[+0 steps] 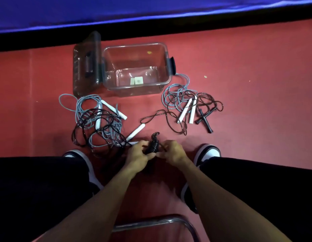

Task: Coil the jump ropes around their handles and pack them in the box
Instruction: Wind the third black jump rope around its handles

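Observation:
A black jump rope (152, 145) is wound in coils round its handles, held low between my feet. My left hand (138, 151) grips the coiled bundle from the left. My right hand (172, 151) pinches the rope's loose end at the right of the bundle. The clear plastic box (167, 72) stands open on the red floor beyond, with only small paper tags on its bottom. A tangle of grey and black ropes with white handles (97, 121) lies to the left. Another heap with white and black handles (190, 109) lies to the right.
The box's clear lid (86, 63) leans at its left side. My shoes (206, 151) and dark trouser legs frame the hands. A metal chair rail (157, 222) runs below my arms. A blue mat edge (151, 16) crosses the far side.

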Motion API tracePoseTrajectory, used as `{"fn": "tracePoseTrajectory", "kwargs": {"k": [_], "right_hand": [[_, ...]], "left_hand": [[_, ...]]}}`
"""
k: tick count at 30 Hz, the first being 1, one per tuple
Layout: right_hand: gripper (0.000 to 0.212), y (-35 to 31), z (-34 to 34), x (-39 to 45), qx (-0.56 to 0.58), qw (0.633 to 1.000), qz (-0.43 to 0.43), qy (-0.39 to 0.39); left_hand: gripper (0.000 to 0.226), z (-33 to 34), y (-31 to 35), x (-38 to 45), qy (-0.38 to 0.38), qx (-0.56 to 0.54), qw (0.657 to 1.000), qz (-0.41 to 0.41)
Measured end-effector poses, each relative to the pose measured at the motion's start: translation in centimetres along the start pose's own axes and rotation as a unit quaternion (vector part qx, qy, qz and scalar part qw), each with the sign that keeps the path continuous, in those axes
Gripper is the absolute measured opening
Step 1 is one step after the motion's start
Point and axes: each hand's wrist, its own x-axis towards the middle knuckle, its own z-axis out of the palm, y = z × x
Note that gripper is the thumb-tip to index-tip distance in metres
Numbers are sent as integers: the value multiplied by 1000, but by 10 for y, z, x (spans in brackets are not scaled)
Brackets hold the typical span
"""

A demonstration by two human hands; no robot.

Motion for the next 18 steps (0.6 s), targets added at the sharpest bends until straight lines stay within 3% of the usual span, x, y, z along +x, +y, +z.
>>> {"fn": "tracePoseTrajectory", "kwargs": {"k": [2,8,13,18], "right_hand": [[16,18,15,-3,-3,1000,19,-11],[40,64,62,-4,-23,996,79,-28],[36,81,85,0,3,994,114,0],[47,95,98,6,-12,991,132,27]], "left_hand": [[39,10,-18,-5,-4,20,1000,-13],[39,41,-74,-8,2,73,997,-37],[40,52,-88,-6,11,108,993,-35],[34,59,-89,-6,44,131,990,-27]]}}
